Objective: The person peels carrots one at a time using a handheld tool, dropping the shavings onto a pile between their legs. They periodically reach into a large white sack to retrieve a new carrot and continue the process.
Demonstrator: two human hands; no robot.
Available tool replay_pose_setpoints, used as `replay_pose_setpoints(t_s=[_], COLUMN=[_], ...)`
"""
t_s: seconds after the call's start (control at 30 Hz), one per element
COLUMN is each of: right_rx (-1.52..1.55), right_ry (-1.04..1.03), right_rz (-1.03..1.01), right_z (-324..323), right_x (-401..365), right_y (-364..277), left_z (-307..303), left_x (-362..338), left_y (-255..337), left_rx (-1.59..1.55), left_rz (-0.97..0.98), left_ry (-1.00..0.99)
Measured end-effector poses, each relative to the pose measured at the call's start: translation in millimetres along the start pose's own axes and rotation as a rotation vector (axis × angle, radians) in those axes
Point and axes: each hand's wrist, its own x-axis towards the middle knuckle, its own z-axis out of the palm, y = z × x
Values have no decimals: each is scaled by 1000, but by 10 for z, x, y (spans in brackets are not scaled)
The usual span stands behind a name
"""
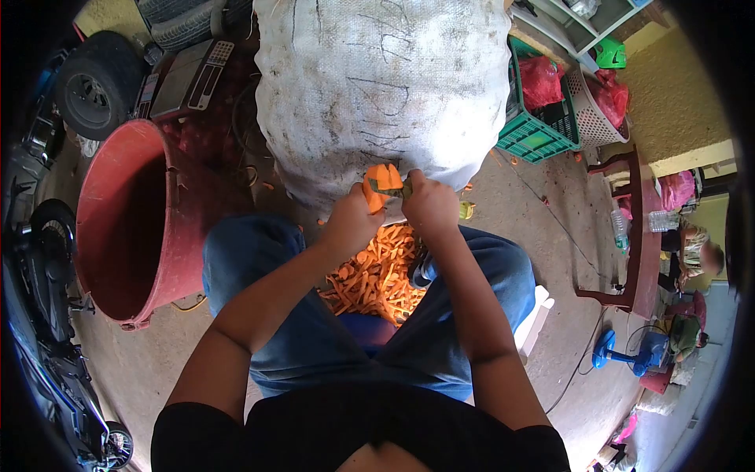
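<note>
My left hand [355,222] is closed around a bright orange chunk of vegetable [376,182], its fingers curled at the chunk's left and lower side. A dark greenish strip, perhaps a blade or rind, crosses the chunk toward my right hand [432,206]. That hand is closed right beside it, and its fingers hide what they grip. Between my knees, below both hands, lies a heap of orange cut strips and slices [377,275]. A yellow-green scrap [466,210] shows just right of my right hand.
A large stuffed white sack [381,86] stands directly ahead. To the left are a tipped red barrel [165,228], a wheel [94,85] and a motorcycle [59,315]. Right are a green crate [539,134], a white basket [595,110], a red-brown bench [641,236] and a blue fan [604,348]. People sit beyond.
</note>
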Motion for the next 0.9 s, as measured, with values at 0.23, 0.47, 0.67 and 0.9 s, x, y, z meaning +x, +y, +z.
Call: replay_pose_setpoints(t_s=[0.23, 0.47, 0.67, 0.9], right_rx=[-32, 230, 417, 571], right_ry=[44, 118, 234, 244], right_rz=[14, -17, -88, -200], right_z=[25, -137, -176, -280], right_x=[203, 66, -11, -139], right_y=[275, 349, 332, 164], left_z=[-6, -167, -169, -205], left_x=[-466, -64, 5, 53], left_y=[477, 77, 40, -2], left_rx=[-78, -450, -482, -1123], left_rz=[63, 101, 53, -337], left_ry=[-875, -474, -444, -720])
